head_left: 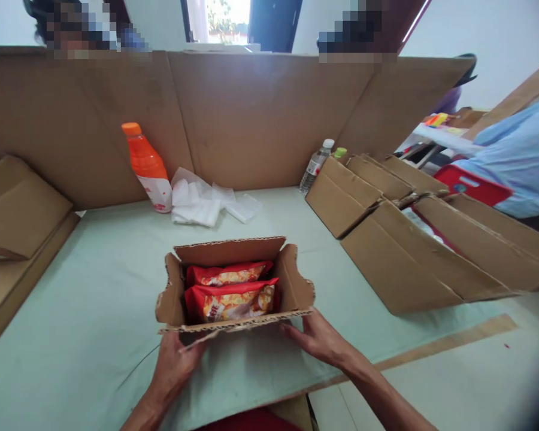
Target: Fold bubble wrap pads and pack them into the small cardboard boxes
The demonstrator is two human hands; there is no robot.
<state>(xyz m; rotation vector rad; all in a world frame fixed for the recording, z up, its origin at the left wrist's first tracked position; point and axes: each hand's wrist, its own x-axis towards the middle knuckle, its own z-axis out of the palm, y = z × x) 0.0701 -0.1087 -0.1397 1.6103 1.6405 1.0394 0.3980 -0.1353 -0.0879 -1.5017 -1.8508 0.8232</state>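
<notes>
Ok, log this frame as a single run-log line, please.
left hand: on small cardboard box near flap | right hand: on near right corner | contents: two red snack packets | flaps: open

Two red snack packets (pixel 230 290) in one small open carton (pixel 296 287). One orange bottle (pixel 147 166); one clear water bottle (pixel 315 165). One large flattened carton (pixel 399 251) lay right. Two hands (pixel 173 365) were present.

At lower centre, the left hand (pixel 173 365) and right hand (pixel 317 338) touch the near flap of an open cardboard box (pixel 291 287) holding two red snack packets (pixel 231 299); an orange bottle (pixel 148 167) stands upper left.
</notes>
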